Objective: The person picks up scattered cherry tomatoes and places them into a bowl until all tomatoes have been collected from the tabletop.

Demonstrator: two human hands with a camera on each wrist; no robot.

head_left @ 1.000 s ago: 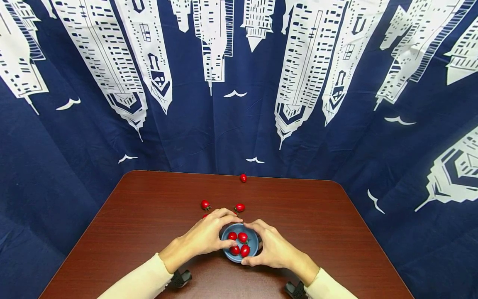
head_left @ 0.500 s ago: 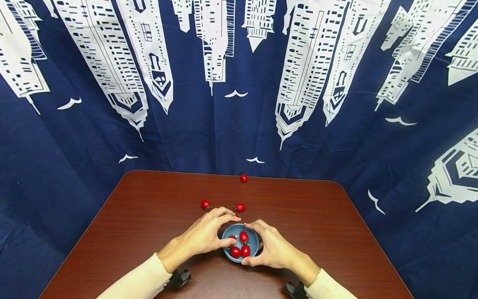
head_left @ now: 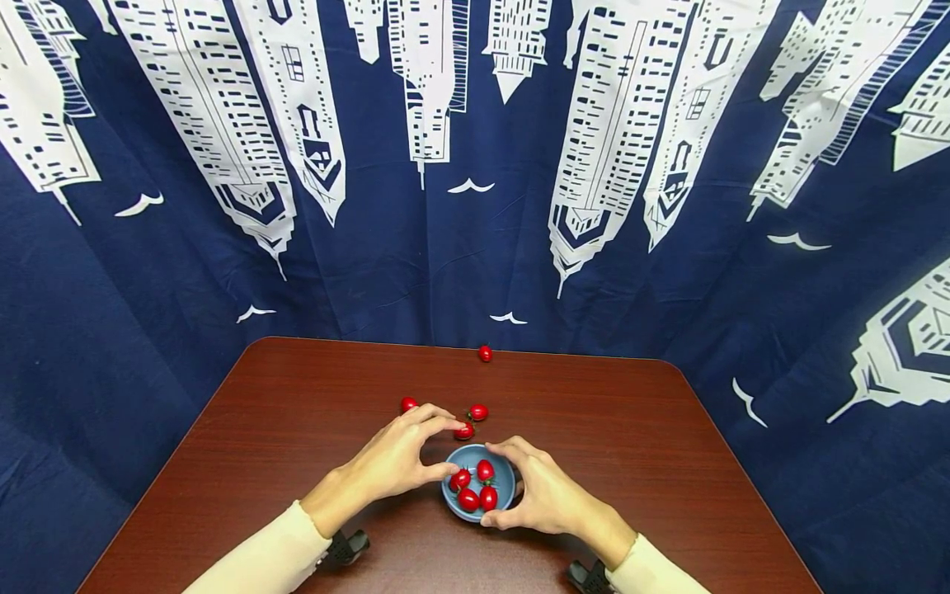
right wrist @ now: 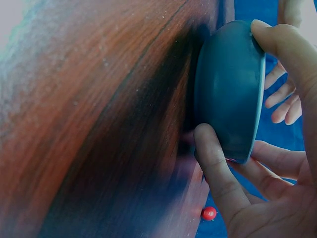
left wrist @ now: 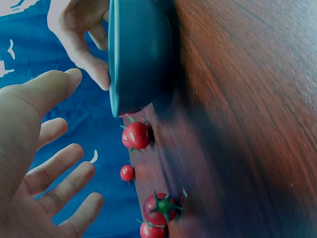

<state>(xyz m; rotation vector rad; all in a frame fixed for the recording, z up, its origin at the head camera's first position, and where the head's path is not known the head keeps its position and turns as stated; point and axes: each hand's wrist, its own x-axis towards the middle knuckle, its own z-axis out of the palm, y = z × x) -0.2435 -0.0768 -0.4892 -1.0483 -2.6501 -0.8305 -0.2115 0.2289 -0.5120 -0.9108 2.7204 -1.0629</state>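
the bowl [head_left: 506, 477] sits at the lower centre of the head view with four tomatoes [head_left: 487, 498] inside, and your right hand [head_left: 547, 492] grips its side, probably to steady it. your left hand [head_left: 399, 455] is empty, fingers relaxed and parted near the rim, while loose tomatoes [head_left: 478, 412] lie higher in the frame on the table [head_left: 594, 404].
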